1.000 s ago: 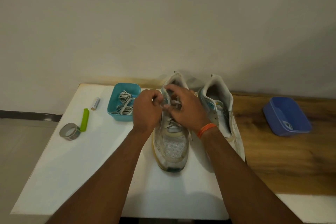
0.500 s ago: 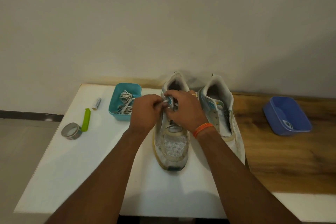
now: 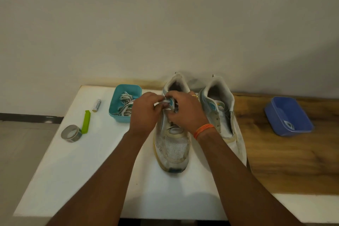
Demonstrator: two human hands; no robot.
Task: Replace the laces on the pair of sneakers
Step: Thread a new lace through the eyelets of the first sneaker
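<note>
Two worn white mesh sneakers: left sneaker part-laced, left hand and right hand both pinching its grey lace at the top eyelets; right sneaker laceless, still to do

Bare forearms, no sleeves, orange band on right wrist, gold ring on right hand

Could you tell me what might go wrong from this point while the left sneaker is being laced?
Both the left hand and right hand work at the tongue of the left sneaker, hiding the eyelets, so one might be skipped. The teal tray of laces sits right beside the left hand and could be knocked. The battery nearby could roll off the white table.
</note>
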